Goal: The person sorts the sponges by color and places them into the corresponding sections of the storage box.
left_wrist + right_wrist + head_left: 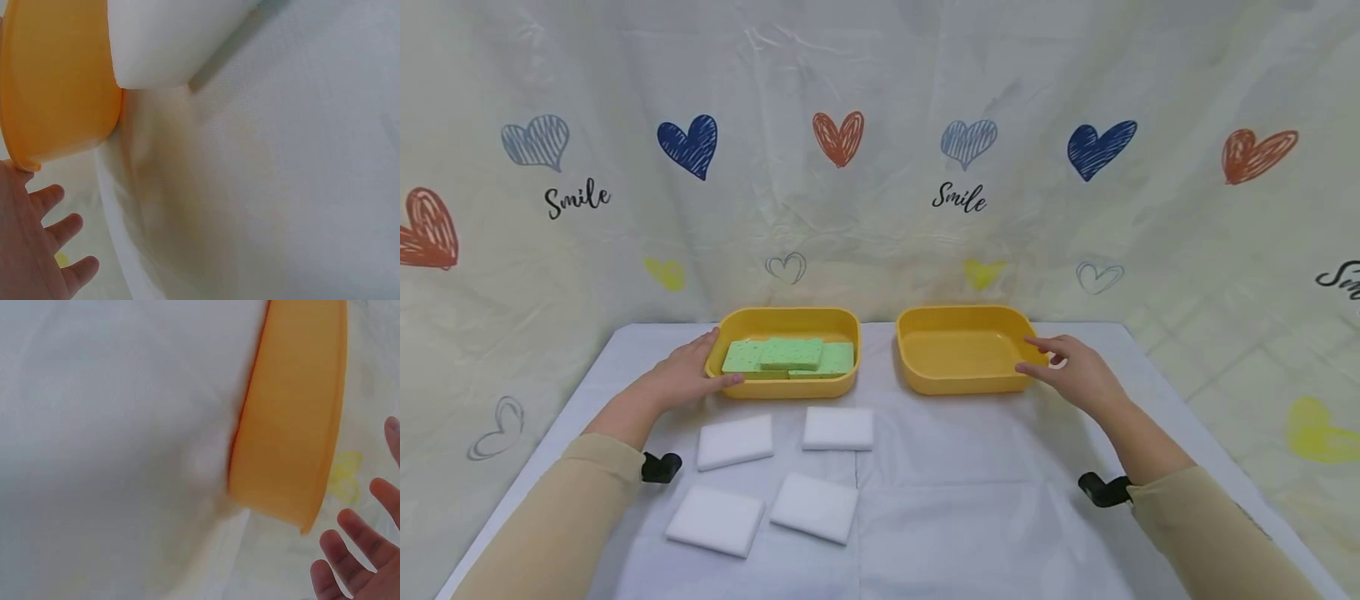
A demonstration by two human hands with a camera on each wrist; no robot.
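You are reaching both arms across a white-covered table (955,533), a hand at the outer end of each of two yellow trays standing side by side, well apart, near the far edge. Your left hand (688,372) is touching the left tray (782,389) at its left end, the thumb lying over the near rim; in the left wrist view three fingers are stretching out loose and spread, so the hand is relaxed rather than clenched. Inside that tray three green sponges (791,354) are showing, one resting on top of the other two. Your right hand (1078,375) is hovering at the right end of the right tray (966,384), released and holding nothing: the right wrist view is showing its fingers spreading apart, with a gap between them and the tray wall. The right tray is sitting upright, its yellow floor facing up. Nearer you, four white pads (815,507) are lying flat on the table in two loose rows, mostly in front of the left tray. You are wearing beige sleeves (553,517), with a small black device (1105,490) showing at each cuff. Behind the table, a pale backdrop (880,67) is hanging, printed with coloured hearts and the word "Smile".
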